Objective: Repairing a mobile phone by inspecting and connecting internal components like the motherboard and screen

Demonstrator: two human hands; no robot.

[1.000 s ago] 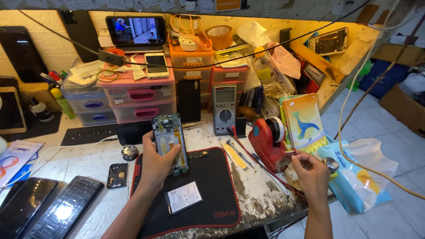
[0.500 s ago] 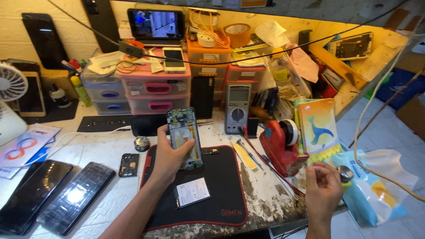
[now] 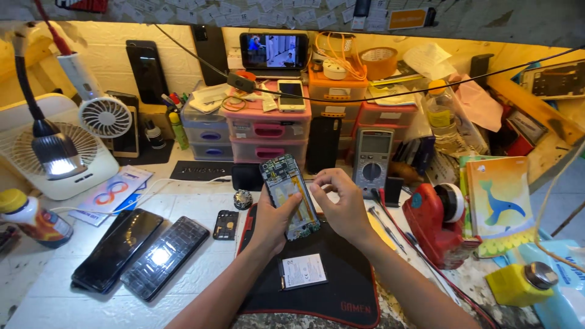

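Opened phone (image 3: pixel 288 196) held upright above the black work mat (image 3: pixel 341 286), back cover off, circuit board and inner frame exposed. Left hand (image 3: pixel 272 220) wrapped around the lower body, fingers clamped on its edges. Right hand (image 3: pixel 342 201) at the right edge of the phone, fingers pinched together against the side; whether a small part sits between them cannot be told.

Judged progress: disassembly well under way; flat battery (image 3: pixel 303 270) already out and lying on the mat. Small black camera-frame piece (image 3: pixel 226 224) set aside on the bench (image 3: pixel 55 280). Board not yet lifted out.

Count: one opened phone in hand, two dark phones (image 3: pixel 141 251) lying side by side at left, one battery, one multimeter (image 3: pixel 372 163), one red tape dispenser (image 3: pixel 440 224), two fans.
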